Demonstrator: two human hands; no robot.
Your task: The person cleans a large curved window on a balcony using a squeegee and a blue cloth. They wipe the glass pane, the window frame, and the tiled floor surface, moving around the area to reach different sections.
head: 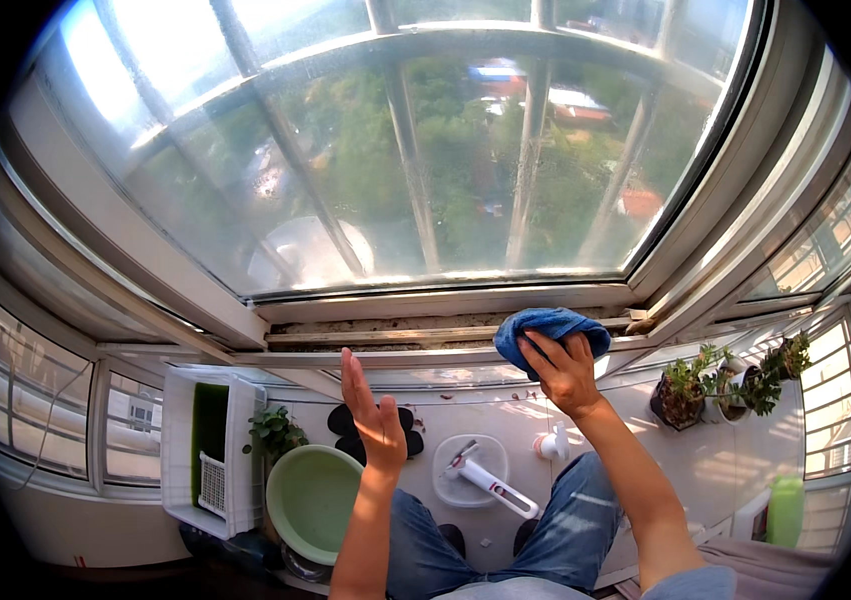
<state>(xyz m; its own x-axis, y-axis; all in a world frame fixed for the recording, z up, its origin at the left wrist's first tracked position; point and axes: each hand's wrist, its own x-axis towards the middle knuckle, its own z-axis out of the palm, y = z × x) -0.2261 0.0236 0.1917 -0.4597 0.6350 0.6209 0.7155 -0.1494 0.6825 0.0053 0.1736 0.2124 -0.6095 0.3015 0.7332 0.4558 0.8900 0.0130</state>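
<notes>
A folded blue cloth (551,339) is under my right hand (564,369), which presses it on the right part of the window's bottom track (388,337). Dark dirt lies along the grooves of this track. My left hand (375,424) is raised at the left, just below the frame's edge, fingers together and stretched out, with nothing in it. Above the track stands the window pane (455,180), with metal bars behind it.
A green basin (316,502) and a white plastic crate (245,450) stand at the left. Between my legs and the wall, a white-handled tool (496,487) rests across a clear lid (455,491), near a white spray bottle (551,444). Potted plants (679,394) stand at the right.
</notes>
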